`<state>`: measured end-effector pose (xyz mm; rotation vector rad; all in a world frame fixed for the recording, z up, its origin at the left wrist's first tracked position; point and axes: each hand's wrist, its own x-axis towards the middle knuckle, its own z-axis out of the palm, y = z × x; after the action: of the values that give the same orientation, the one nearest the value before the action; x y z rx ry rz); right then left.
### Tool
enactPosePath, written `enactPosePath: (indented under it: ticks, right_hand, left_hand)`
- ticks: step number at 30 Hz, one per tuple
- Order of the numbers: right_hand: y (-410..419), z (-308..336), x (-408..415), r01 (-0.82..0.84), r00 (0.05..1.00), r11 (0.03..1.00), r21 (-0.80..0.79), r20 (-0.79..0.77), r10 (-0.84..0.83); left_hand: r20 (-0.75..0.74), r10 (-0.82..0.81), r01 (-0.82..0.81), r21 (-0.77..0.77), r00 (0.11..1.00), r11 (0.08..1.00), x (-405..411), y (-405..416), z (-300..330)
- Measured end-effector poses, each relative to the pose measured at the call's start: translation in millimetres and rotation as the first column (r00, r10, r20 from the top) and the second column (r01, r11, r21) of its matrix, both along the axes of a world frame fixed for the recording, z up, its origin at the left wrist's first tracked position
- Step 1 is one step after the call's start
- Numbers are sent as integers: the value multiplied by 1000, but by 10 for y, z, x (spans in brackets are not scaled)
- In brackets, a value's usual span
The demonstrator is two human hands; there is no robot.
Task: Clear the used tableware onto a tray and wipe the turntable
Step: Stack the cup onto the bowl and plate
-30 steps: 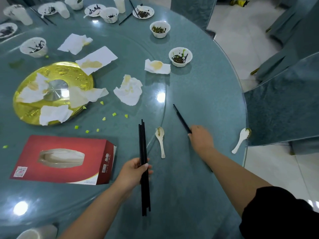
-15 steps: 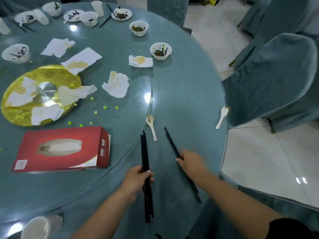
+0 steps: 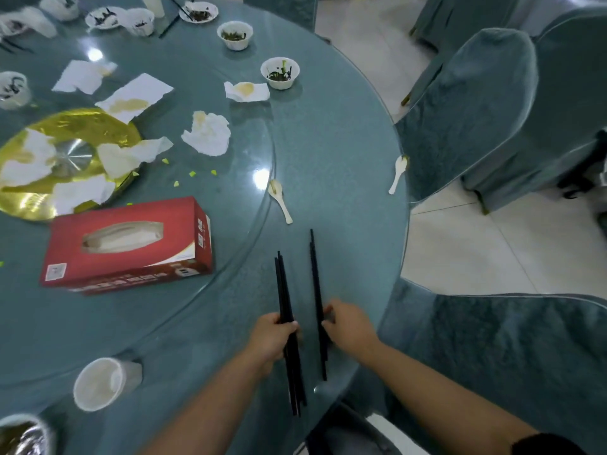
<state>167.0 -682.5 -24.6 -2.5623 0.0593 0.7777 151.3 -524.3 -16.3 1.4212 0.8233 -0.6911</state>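
My left hand [image 3: 272, 336] grips a bundle of black chopsticks [image 3: 285, 300] upright over the table's near edge. Right beside it, my right hand [image 3: 348, 326] pinches another pair of black chopsticks [image 3: 316, 277], held nearly parallel to the bundle. Two white spoons lie on the table: one [image 3: 280, 200] at the rim of the glass turntable [image 3: 230, 244], one [image 3: 398, 174] at the table's right edge. Used bowls [image 3: 280, 73] [image 3: 235, 35] with dark scraps stand on the far right. Stained napkins [image 3: 207, 133] [image 3: 246, 91] lie on the turntable.
A red tissue box [image 3: 128, 244] sits on the turntable near me, with a gold disc [image 3: 65, 126] under napkins behind it. A paper cup [image 3: 101, 382] lies on its side at lower left. More bowls and plates crowd the far edge. Covered chairs [image 3: 476, 103] stand to the right.
My right hand picked the pair of chopsticks off the table and drew it back toward me, beside the left hand's bundle. The view shifted nearer the table's edge.
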Motion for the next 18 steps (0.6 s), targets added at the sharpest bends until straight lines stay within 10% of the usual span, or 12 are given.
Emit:
enactPosePath:
  ticks: [12, 18]
  right_hand:
    - [127, 123, -251, 34, 993, 965, 262, -118, -3]
    - [62, 99, -144, 69, 976, 948, 310, -217, 0]
  left_hand:
    - [87, -220, 205, 157, 972, 966, -105, -162, 101]
    - [24, -552, 435, 589, 833, 681, 36, -331, 7]
